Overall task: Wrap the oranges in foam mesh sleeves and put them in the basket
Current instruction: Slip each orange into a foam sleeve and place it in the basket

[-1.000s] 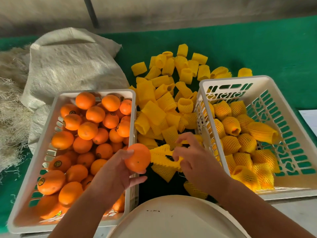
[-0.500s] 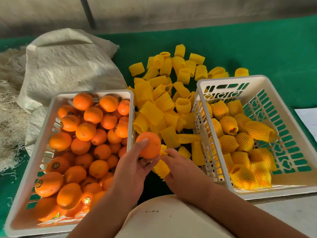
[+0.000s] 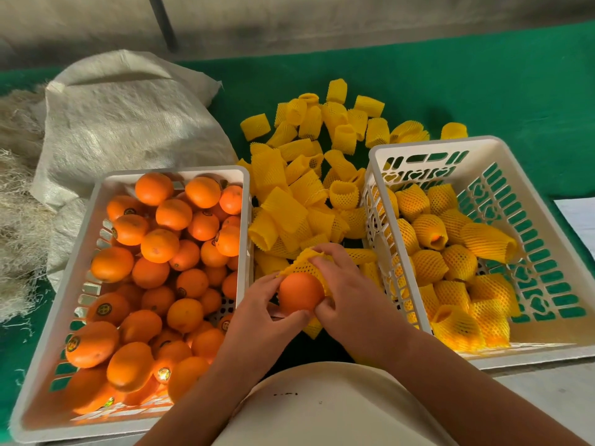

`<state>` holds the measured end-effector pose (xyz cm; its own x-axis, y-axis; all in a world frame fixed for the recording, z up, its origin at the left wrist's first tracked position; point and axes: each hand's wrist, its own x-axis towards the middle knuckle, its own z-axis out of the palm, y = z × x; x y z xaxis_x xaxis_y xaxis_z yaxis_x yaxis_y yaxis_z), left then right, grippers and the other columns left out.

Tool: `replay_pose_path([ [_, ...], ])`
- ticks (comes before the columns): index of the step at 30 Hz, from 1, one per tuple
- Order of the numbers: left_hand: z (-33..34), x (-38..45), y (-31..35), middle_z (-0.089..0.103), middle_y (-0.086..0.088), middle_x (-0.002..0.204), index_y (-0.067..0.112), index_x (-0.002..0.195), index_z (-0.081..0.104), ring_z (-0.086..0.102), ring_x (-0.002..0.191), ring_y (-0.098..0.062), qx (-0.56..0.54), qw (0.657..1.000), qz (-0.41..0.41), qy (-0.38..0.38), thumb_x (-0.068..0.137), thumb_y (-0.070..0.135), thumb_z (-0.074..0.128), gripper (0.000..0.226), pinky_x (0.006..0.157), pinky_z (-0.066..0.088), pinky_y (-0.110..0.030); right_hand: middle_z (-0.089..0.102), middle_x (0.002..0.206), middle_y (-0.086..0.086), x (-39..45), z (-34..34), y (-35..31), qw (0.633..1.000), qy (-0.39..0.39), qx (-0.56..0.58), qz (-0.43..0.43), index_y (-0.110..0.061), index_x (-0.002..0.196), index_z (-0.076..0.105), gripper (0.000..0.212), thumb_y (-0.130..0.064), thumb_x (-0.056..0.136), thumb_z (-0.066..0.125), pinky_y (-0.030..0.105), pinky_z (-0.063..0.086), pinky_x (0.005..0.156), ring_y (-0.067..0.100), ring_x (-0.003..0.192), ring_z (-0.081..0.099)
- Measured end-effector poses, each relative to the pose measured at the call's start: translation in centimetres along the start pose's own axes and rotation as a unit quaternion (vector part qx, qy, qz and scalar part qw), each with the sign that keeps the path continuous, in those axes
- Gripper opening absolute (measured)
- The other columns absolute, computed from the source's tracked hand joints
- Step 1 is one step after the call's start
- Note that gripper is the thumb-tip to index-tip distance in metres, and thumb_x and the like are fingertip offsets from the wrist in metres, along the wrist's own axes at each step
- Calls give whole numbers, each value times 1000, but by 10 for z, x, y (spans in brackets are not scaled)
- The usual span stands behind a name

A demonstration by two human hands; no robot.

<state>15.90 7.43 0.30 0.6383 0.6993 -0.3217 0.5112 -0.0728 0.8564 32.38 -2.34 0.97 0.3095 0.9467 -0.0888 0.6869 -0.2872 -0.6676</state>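
I see round dark stickers with a gold emblem on several oranges in the left crate [image 3: 80, 268], but I cannot read any writing on them; no other label or brand is legible anywhere. I count two white slotted containers on the green desk [image 3: 483, 75]: the left crate, piled with bare oranges [image 3: 159, 244], too many and too overlapped for an exact count, well over thirty showing, and the basket [image 3: 531, 201] on the right, holding roughly fifteen wrapped oranges [image 3: 429, 265] in yellow mesh. Between the two lies a heap of loose sleeves [image 3: 299, 175], several dozen, spilling toward the far side of the desk. One orange [image 3: 301, 294] is in hand, held above the gap between crate and basket, near the front edge. The left hand [image 3: 260, 326] has its grip closed round that orange from below and from the left, thumb and fingers curled against the skin. The right hand [image 3: 351, 300] pinches one sleeve [image 3: 301, 263], stretched over the far side of the orange, with the near side of the fruit still bare. I note one pale woven sack [image 3: 128, 123] behind the crate, with a mass of straw-like fibre [image 3: 19, 220] at the far left. A white sheet corner [image 3: 579, 220] shows at the right edge; I cannot tell what it is.
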Motion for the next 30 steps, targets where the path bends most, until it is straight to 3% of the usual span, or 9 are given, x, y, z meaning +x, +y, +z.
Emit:
replay_pose_path([
  [4,-3,-2,2,64,26,110,58,112,55,63,96,7,34,998,24,41,67,72,73,51,71,53,-15,16,163,-18,-6,0,-12,999,-3,-12,-33,-28,149,42,56,-29,95,58,24,57,88,21,113,62],
  [9,1,-2,3,61,15,115,31,126,60,55,105,-4,152,966,59,200,73,75,60,69,88,53,-29,12,165,-15,-19,7,-35,997,-21,-13,-78,-27,155,33,62,-29,93,44,24,58,83,19,103,64],
  [15,-4,2,0,51,15,118,30,127,50,54,105,-5,128,963,86,221,73,57,73,64,78,53,-22,29,153,-22,-20,-2,-37,993,30,57,-102,-42,142,50,46,-42,97,60,19,57,65,7,82,66],
  [18,-7,1,-5,45,18,131,33,130,46,52,115,-4,106,970,94,197,70,63,75,74,75,56,-21,48,130,-21,-19,-5,-32,974,133,179,-36,-42,121,56,36,-60,92,65,22,58,63,11,95,67],
  [20,-7,-1,-8,42,17,138,34,132,44,48,121,-1,114,969,105,191,69,54,84,77,70,52,-12,52,126,-20,-13,-8,-28,959,147,226,87,-40,127,50,55,-75,85,61,24,61,72,4,107,63],
  [22,-4,-3,-8,40,17,141,34,131,43,41,124,8,133,965,123,191,69,36,93,80,65,48,-6,60,131,-13,-6,-15,-27,907,20,338,250,-36,137,49,79,-86,77,61,34,63,84,5,111,65],
  [23,-2,-3,-7,40,16,141,33,130,43,38,123,11,140,962,136,192,69,31,94,80,68,47,-8,67,129,-8,-4,-16,-27,848,-59,431,303,-34,138,52,81,-83,75,64,41,63,88,11,112,69],
  [26,2,-4,2,40,12,141,29,130,42,35,125,4,153,952,177,197,73,26,88,73,80,54,-27,72,129,2,-6,-12,-32,703,-161,621,307,-30,140,55,65,-69,89,65,54,56,101,25,119,70],
  [30,2,-3,9,41,5,143,21,133,44,40,128,-8,188,940,220,178,75,33,67,63,91,48,-31,67,138,8,-6,-8,-36,658,-141,684,282,-27,149,48,67,-60,93,66,59,48,110,30,127,65],
])
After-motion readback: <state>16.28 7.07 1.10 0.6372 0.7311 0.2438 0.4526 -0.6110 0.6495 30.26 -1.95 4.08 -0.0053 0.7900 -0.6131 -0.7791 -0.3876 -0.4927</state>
